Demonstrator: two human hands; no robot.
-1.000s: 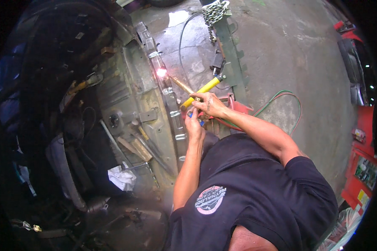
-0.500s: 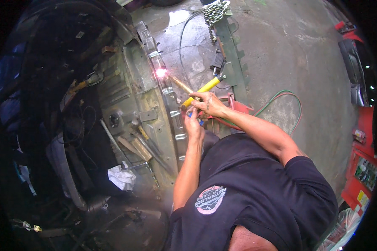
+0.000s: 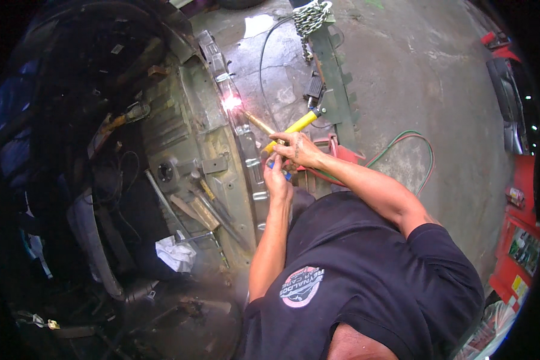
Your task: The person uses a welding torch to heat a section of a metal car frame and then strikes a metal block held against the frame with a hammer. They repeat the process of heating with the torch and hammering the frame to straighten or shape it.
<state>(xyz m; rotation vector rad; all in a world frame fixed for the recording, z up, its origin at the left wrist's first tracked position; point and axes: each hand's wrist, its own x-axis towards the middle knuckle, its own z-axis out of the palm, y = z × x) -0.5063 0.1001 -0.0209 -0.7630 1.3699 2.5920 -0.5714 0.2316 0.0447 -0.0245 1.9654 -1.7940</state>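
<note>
Little has shifted since a second ago: both hands hold their place, while the glow at the torch tip now looks more ragged and spreads wider. Torch [image 3: 259, 123], copper-coloured, lies between the person's hands and a metal rail [image 3: 246, 147], its tip at the bright glow [image 3: 231, 103] on the rail's upper part. Right hand [image 3: 301, 149] is closed around the rear of the torch, thumb and fingers drawn together. Left hand [image 3: 277, 180] is curled shut just below, on the torch's rear end by a blue fitting [image 3: 288, 176]; the exact finger contact is partly hidden. A yellow bar [image 3: 306, 120] runs slantwise by the right fingers; I cannot tell whether they touch it. Left of the rail, a worn floor panel [image 3: 217, 147] bears a wood-handled tool [image 3: 205, 214] and, lower, a crumpled white rag [image 3: 176, 254]. Right of the torch stand a green beam [image 3: 336, 78], with a chain [image 3: 311, 19] heaped at its far end, and a black box [image 3: 312, 87] beside it. Green and red hoses [image 3: 431, 157] loop over the concrete floor [image 3: 414, 90].
</note>
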